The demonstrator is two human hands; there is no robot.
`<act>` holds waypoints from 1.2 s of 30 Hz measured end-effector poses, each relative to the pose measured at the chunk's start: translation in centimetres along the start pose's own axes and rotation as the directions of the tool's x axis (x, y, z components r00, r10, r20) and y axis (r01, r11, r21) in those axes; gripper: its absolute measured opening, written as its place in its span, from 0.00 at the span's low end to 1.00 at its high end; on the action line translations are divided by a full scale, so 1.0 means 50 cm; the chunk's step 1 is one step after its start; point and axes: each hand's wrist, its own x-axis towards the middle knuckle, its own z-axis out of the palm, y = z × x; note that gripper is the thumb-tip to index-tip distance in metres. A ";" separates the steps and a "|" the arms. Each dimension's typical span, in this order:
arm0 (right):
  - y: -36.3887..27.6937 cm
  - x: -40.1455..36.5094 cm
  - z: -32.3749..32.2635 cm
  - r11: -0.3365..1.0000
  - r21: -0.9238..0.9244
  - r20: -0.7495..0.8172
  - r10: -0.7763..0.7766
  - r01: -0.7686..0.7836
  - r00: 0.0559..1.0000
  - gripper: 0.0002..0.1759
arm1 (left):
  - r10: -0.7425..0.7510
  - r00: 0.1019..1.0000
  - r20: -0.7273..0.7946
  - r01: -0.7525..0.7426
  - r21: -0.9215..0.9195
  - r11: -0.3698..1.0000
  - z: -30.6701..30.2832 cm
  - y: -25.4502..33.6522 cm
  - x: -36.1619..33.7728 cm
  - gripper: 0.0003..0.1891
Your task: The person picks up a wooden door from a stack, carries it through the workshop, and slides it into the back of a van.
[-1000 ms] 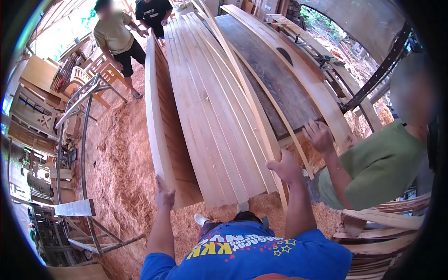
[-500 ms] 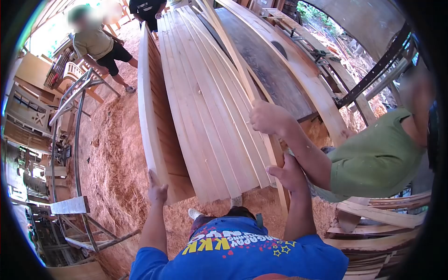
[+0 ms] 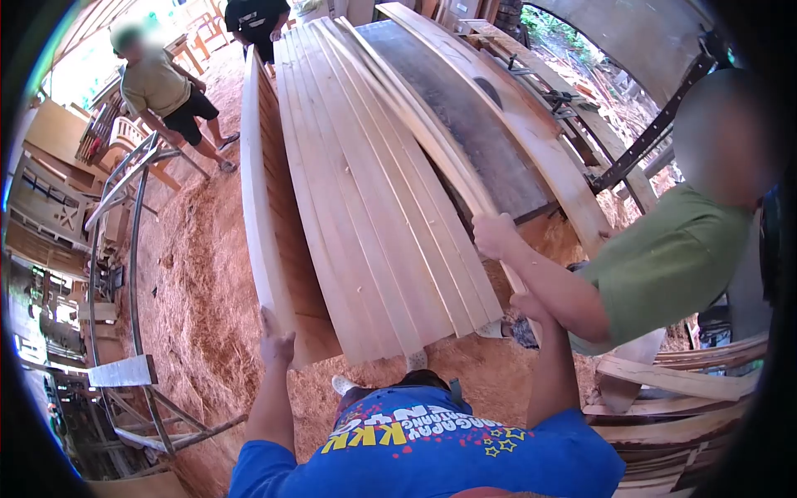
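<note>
My left hand (image 3: 277, 342) grips the near end of a long pale board (image 3: 264, 212) standing on edge at the left. My right hand (image 3: 531, 307) is around the near end of a long wooden strip (image 3: 444, 158), partly hidden behind a co-worker's forearm. That co-worker's hand (image 3: 496, 235) holds the same strip a little farther up. Between my hands lies a wide panel of planks (image 3: 365, 207) laid side by side, with small wood chips on it. The strip runs along the panel's right side, blurred in its middle.
A co-worker in a green shirt (image 3: 672, 266) leans in at the right. Two other people stand at the far end and far left. A dark sheet (image 3: 465, 108) lies right of the panel. A metal frame (image 3: 137, 274) stands left; stacked boards (image 3: 681, 407) lie at lower right.
The strip has swung right, off the panel toward the dark sheet, with my right hand and the co-worker's hand on it. My left hand has barely moved. The co-worker's head has come into view.
</note>
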 end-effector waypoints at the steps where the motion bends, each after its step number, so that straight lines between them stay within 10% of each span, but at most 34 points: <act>1: 0.015 0.004 -0.001 0.999 0.030 -0.027 -0.010 0.011 1.000 0.51 | -0.036 0.999 0.040 0.037 -0.015 0.999 -0.011 0.009 -0.005 0.58; 11: 0.138 0.084 0.109 0.944 -0.059 -0.445 -0.317 0.326 0.838 0.49 | 0.089 0.994 -0.069 -0.091 -0.033 0.995 0.023 -0.001 -0.002 0.57; 36: 0.212 0.109 0.114 0.989 -0.117 -0.565 -0.137 0.086 0.814 0.41 | 0.095 0.995 -0.042 -0.099 -0.101 0.990 0.029 -0.010 0.004 0.58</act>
